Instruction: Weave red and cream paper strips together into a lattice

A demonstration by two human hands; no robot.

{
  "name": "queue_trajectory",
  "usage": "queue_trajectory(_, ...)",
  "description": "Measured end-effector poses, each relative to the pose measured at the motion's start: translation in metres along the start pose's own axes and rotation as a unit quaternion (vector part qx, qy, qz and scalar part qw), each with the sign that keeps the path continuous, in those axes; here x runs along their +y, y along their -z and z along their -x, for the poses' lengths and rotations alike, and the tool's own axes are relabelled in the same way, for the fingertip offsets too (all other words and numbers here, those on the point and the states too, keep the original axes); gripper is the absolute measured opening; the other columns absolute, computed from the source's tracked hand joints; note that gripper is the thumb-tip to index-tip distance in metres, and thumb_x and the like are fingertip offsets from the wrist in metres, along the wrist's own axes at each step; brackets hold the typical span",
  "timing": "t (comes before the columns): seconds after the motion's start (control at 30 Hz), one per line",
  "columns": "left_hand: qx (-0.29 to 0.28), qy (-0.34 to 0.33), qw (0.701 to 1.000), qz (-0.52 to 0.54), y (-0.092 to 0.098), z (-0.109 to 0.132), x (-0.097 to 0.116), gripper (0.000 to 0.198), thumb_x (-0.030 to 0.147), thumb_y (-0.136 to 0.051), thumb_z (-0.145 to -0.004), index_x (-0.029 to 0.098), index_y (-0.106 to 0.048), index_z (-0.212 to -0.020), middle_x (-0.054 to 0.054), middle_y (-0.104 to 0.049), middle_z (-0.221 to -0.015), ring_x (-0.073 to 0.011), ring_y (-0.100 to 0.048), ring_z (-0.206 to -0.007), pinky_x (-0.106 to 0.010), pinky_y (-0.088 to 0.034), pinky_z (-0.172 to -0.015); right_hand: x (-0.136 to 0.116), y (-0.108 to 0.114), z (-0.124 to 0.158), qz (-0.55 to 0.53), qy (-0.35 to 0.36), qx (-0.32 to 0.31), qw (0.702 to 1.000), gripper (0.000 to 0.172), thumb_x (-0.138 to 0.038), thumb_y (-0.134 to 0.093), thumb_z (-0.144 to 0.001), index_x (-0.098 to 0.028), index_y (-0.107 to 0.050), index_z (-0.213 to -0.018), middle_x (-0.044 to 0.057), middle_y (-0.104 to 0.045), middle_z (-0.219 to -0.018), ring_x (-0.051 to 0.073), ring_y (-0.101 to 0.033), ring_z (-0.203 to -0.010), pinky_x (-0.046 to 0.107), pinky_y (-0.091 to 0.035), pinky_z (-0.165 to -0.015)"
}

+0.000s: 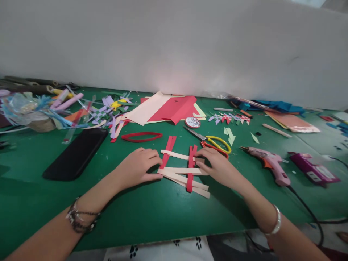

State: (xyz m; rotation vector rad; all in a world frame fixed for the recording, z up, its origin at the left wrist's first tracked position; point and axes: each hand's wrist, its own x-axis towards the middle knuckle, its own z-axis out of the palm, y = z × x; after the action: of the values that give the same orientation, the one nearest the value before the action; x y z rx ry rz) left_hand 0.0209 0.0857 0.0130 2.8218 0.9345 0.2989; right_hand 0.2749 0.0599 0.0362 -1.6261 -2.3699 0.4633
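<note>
Red and cream paper strips lie interwoven on the green table between my hands. My left hand pinches the left side, where a red paper strip meets the folded end of a cream paper strip. At the upper right, my right hand has its thumb and fingers closed at the end of another cream paper strip. A second red paper strip crosses the cream ones near the right hand. Fingertips partly hide the strip ends.
Scissors lie just beyond my right hand; a pink glue gun and purple box are farther right. A black phone is at left. A red paper loop, paper sheets and woven scraps lie behind.
</note>
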Motion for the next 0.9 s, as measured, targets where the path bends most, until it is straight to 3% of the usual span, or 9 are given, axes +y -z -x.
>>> queue_trajectory(0.1, 0.056, 0.009, 0.998, -0.006, -0.004, -0.005, 0.002, 0.042, 0.047, -0.04, -0.086, 0.016, -0.05, -0.114, -0.011, -0.051, -0.119, -0.0241, -0.047, -0.107, -0.035, -0.036, -0.086, 0.004, -0.007, -0.005, -0.014, -0.014, 0.012, 1.0, 0.009, -0.014, -0.048, -0.078, -0.015, -0.055, -0.083, 0.007, -0.054, -0.085, 0.016, -0.056, -0.078, 0.029, -0.046, -0.067)
queue_trajectory(0.23, 0.004, 0.007, 1.0, -0.009, -0.014, -0.012, 0.007, 0.054, 0.048, -0.034, -0.087, 0.016, -0.033, -0.131, -0.011, -0.029, -0.14, -0.0247, -0.023, -0.128, -0.041, -0.019, -0.103, 0.002, -0.009, -0.007, -0.054, -0.029, 0.008, 0.998, 0.011, -0.009, -0.046, -0.076, -0.016, -0.053, -0.08, 0.005, -0.051, -0.084, 0.012, -0.055, -0.07, 0.026, -0.046, -0.062)
queue_trajectory(0.37, -0.057, 0.041, 0.998, -0.008, -0.017, -0.015, 0.011, 0.059, 0.049, -0.033, -0.087, 0.016, -0.024, -0.135, -0.009, -0.021, -0.143, -0.0237, -0.017, -0.131, -0.045, -0.011, -0.105, 0.002, -0.007, -0.009, -0.062, -0.047, -0.02, 0.997, 0.013, -0.01, -0.046, -0.074, -0.017, -0.052, -0.082, 0.0, -0.049, -0.069, 0.011, -0.049, -0.058, 0.023, -0.04, -0.051)
queue_trajectory(0.47, -0.045, 0.042, 0.998, -0.008, -0.016, -0.019, 0.019, 0.061, 0.05, -0.031, -0.087, 0.015, -0.022, -0.136, -0.01, -0.021, -0.143, -0.0238, -0.018, -0.131, -0.047, -0.008, -0.105, 0.007, -0.009, -0.01, -0.122, -0.049, -0.022, 0.991, 0.011, -0.022, -0.045, -0.078, -0.017, -0.051, -0.085, -0.003, -0.046, -0.059, 0.01, -0.045, -0.05, 0.023, -0.036, -0.047)
queue_trajectory(0.57, -0.034, 0.008, 0.999, 0.007, -0.018, -0.027, 0.035, 0.064, 0.053, -0.032, -0.085, 0.014, -0.023, -0.136, -0.011, -0.023, -0.142, -0.0246, -0.018, -0.131, -0.047, -0.011, -0.104, 0.013, -0.012, -0.012, -0.178, -0.057, -0.004, 0.982, 0.014, -0.027, -0.046, -0.077, -0.017, -0.05, -0.086, -0.003, -0.049, -0.06, 0.011, -0.047, -0.052, 0.024, -0.038, -0.049)
queue_trajectory(0.7, -0.046, -0.027, 0.998, 0.038, -0.028, -0.039, 0.053, 0.066, 0.056, -0.031, -0.084, 0.016, -0.023, -0.136, -0.008, -0.025, -0.142, -0.0234, -0.018, -0.131, -0.045, -0.007, -0.106, 0.018, -0.014, -0.015, -0.237, -0.06, -0.015, 0.969, 0.013, -0.018, -0.044, -0.074, -0.017, -0.047, -0.086, -0.002, -0.051, -0.065, 0.011, -0.05, -0.055, 0.024, -0.041, -0.053)
queue_trajectory(0.9, -0.077, -0.017, 0.996, 0.052, -0.034, -0.047, 0.057, 0.065, 0.052, -0.034, -0.084, 0.015, -0.023, -0.136, -0.008, -0.025, -0.141, -0.0242, -0.019, -0.131, -0.049, -0.005, -0.105, 0.022, -0.012, -0.014, -0.272, -0.057, -0.028, 0.96, 0.012, -0.018, -0.044, -0.073, -0.017, -0.046, -0.085, -0.002, -0.05, -0.065, 0.011, -0.052, -0.058, 0.026, -0.044, -0.056)
